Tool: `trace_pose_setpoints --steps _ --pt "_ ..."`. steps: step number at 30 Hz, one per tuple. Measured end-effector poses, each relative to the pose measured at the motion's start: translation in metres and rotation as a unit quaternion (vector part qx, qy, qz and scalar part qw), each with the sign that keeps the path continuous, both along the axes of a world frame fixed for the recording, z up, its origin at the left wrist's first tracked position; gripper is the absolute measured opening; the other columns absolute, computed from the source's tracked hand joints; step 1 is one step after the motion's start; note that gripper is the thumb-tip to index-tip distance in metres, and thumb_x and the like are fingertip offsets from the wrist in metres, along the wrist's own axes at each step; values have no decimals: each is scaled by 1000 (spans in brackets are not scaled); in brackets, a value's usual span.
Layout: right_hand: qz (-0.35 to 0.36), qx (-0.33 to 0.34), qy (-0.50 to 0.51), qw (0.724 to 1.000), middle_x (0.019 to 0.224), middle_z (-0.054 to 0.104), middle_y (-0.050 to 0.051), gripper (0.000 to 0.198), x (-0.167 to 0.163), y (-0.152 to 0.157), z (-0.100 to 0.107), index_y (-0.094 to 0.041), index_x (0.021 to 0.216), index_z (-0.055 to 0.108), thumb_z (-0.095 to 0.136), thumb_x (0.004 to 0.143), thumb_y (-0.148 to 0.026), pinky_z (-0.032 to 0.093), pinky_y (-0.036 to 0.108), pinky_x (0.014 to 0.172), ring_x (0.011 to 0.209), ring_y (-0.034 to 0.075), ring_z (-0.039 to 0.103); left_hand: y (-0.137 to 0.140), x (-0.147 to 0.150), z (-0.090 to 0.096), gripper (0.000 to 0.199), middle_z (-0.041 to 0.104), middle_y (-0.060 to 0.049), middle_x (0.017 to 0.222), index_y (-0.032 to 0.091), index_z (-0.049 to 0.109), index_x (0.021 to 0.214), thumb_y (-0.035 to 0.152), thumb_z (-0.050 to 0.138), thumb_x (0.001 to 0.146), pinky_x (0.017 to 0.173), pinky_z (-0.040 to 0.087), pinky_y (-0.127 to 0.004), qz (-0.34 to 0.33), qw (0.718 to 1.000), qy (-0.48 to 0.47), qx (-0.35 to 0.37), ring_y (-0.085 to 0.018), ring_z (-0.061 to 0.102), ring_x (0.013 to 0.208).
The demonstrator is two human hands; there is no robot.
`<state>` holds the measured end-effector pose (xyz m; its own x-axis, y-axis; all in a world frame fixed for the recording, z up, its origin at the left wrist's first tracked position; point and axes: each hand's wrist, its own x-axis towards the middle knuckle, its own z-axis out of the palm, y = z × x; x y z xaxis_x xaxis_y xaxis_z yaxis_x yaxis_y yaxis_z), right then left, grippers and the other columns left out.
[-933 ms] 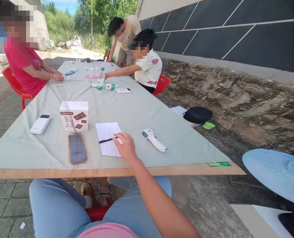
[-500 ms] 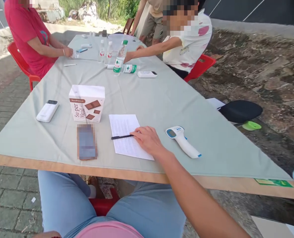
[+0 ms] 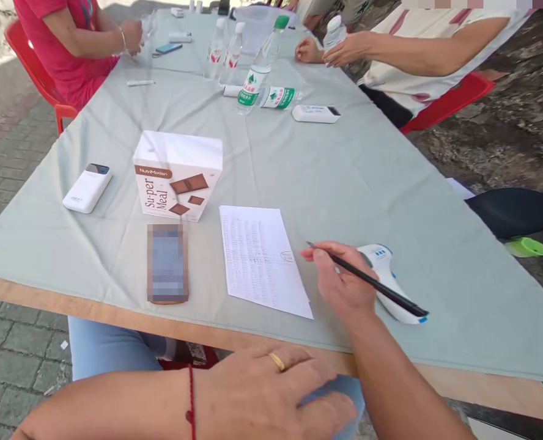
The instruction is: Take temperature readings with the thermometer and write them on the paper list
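My right hand (image 3: 342, 278) pinches a black pen (image 3: 376, 282), its tip pointing left past the edge of a printed sheet of paper (image 3: 262, 263) that has an oval mark on it. Partly behind this hand and pen lies a white infrared thermometer (image 3: 391, 275). My left hand (image 3: 271, 391), with a ring and a red string bracelet, is over my lap near the table edge; its fingers are apart and hold nothing. Left of the paper lie a phone (image 3: 167, 264) with a blurred screen and a white chocolate-picture box (image 3: 177, 177) standing upright.
A white power bank (image 3: 88, 188) lies at the left, another white device (image 3: 316, 114) farther back. Water bottles stand beyond, an upright green-capped one (image 3: 257, 70) beside a lying one (image 3: 278, 97). A person at the right holds a bottle (image 3: 334, 33); another sits at the left.
My right hand has lifted the pen off the paper and moved right, now gripping it like for writing. My left hand has come up over my lap. The person at the right now holds a bottle.
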<state>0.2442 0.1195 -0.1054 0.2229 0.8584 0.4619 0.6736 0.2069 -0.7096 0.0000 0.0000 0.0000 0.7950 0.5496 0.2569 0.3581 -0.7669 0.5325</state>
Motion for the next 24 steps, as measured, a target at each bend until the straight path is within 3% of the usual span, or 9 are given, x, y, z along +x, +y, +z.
trace_pose_setpoints --steps 2,4,7,11,15,18,21,24 --pt "52 -30 -44 997 87 71 8 30 0 -2 -2 -22 98 62 46 91 -46 54 42 78 84 23 68 22 25 -23 64 48 -18 141 5 53 131 52 56 88 108 35 -38 -18 989 100 108 -30 42 133" --pt "117 -44 -99 987 104 70 11 29 3 -2 -8 -23 97 62 45 91 -47 52 46 87 102 26 65 36 43 -43 76 40 -22 147 4 47 137 56 61 83 109 30 -44 -17 973 166 157 -35 35 138" --pt "182 -60 -136 972 122 64 14 26 7 2 -18 -24 98 58 51 88 -46 48 51 93 115 28 60 44 54 -64 81 29 -23 154 7 42 143 61 56 84 106 28 -50 -1 959 231 167 -39 34 137" --pt "200 -90 -150 964 125 62 13 26 10 15 -16 -25 99 59 55 85 -47 47 50 91 116 29 57 43 54 -74 81 21 -22 157 11 41 144 65 51 84 105 27 -54 17 956 244 163 -43 34 137" --pt "149 -186 -149 960 107 69 7 24 11 39 6 -29 91 64 65 76 -47 48 42 74 96 27 62 42 53 -77 64 12 -10 161 26 44 144 47 57 84 103 28 -58 7 959 231 165 -45 37 134" --pt "64 -252 -88 961 83 68 5 17 5 57 18 -28 82 65 69 73 -41 44 35 63 70 19 59 42 53 -80 53 18 -9 159 28 47 141 36 50 89 101 30 -59 7 961 212 176 -44 40 132" --pt "-20 -193 -30 981 76 65 6 16 -7 65 14 -24 82 64 67 73 -37 45 35 65 65 17 57 43 51 -81 48 34 -15 149 21 50 138 30 43 91 102 28 -58 20 965 188 183 -42 41 131" --pt "-42 -89 17 995 77 64 8 23 -15 66 -1 -22 87 61 64 72 -39 47 37 70 69 19 59 46 49 -77 47 44 -18 138 13 50 135 25 42 90 102 28 -56 22 969 173 175 -40 43 129"
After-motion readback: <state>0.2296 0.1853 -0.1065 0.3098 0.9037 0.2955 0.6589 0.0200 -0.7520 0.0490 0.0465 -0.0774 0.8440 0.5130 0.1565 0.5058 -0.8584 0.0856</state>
